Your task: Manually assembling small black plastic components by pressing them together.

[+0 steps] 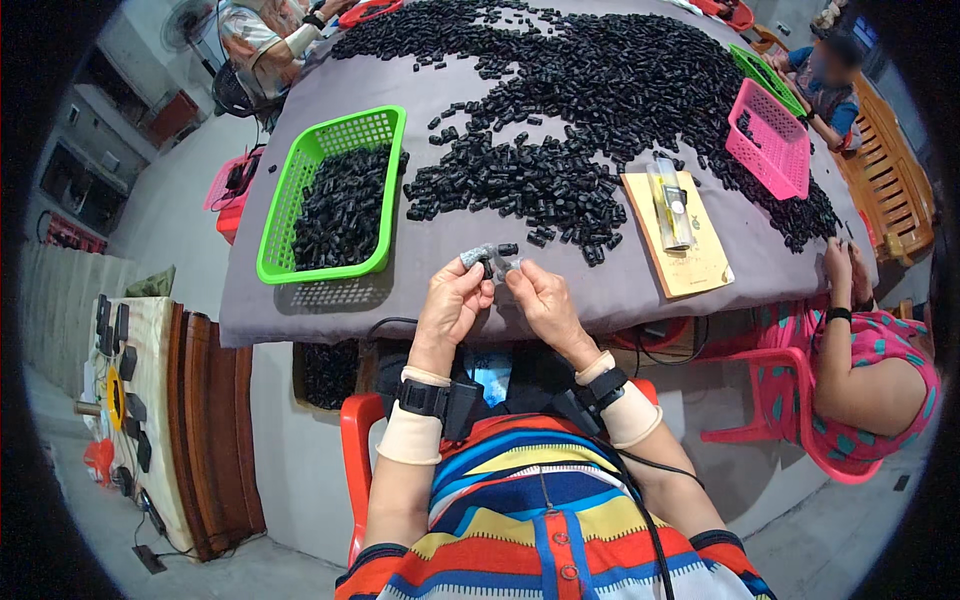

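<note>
Just in front of the table's near edge, my two hands meet close together. My left hand (455, 308) is closed, its thumb and fingers pinching a small black cylindrical piece (488, 268); something grey (476, 256) covers or lies at the fingertips. My right hand (545, 305) pinches beside it, with a pale, shiny bit at its fingertips too small to make out. Another black piece (508, 249) lies right beyond the fingertips. A large heap of similar black pieces (530, 185) spreads over the grey cloth ahead.
At left on the table stands a green basket (330, 272) of black pieces. A yellowish booklet (697, 262) carries a clear tube-like case (668, 205) to the right. A pink basket (780, 160) sits farther right. One co-worker (865, 370) sits at right; others work at the far corners.
</note>
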### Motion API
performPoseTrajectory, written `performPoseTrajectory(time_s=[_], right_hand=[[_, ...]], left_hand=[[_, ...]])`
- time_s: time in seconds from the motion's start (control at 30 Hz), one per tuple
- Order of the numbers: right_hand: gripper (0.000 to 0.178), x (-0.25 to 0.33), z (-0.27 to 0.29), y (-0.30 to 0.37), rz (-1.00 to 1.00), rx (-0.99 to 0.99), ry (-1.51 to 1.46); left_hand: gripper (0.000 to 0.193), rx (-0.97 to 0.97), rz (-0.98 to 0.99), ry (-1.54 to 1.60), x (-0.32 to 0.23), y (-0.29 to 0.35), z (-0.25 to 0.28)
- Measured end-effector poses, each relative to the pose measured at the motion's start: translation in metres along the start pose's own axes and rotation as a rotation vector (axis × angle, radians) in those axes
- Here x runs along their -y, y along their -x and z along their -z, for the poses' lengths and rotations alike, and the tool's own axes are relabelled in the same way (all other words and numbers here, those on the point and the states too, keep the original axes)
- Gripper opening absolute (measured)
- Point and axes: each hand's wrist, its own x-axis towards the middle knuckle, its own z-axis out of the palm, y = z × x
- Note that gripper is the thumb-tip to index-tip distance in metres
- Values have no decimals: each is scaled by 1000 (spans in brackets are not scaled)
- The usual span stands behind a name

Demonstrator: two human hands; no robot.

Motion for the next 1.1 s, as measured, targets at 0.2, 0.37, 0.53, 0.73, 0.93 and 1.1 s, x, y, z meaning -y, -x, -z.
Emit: performPoseTrajectory(time_s=[0.2, 0.37, 0.53, 0.73, 0.93, 1.1], right_hand=[[23, 5, -4, 2, 159, 35, 183], [22, 10, -5, 1, 189, 49, 215], [20, 6, -7, 2, 230, 26, 201], [19, 4, -9, 1, 239, 5, 231], [21, 8, -8, 0, 231, 13, 243], [21, 8, -7, 1, 231, 24, 240]], left_hand=[[24, 67, 28, 45, 1, 1, 10], [25, 81, 31, 54, 3, 0, 15], [25, 81, 42, 68, 2, -1, 14], [26, 106, 48, 72, 4, -2, 18], [25, 93, 23, 47, 4, 0, 13], [25, 51, 28, 40, 2, 3, 6]])
